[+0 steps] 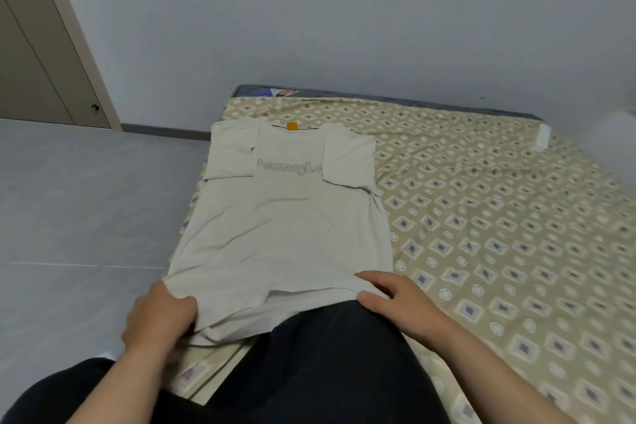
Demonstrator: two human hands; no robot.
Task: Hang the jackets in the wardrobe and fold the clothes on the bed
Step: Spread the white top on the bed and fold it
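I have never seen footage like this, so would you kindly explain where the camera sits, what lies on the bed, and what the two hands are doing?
There is no machine here: a person works with bare hands. The single picture comes from a camera worn on the head, looking forward and down. A pale T-shirt lies flat on a patterned bedsheet, printed side up, with both short sleeves folded in over the chest. The left hand grips the hem's left corner, fingers curled into the cloth. The right hand rests on the hem's right corner; I cannot tell whether it pinches the cloth. The dark shape at the bottom is probably the person's own clothing.
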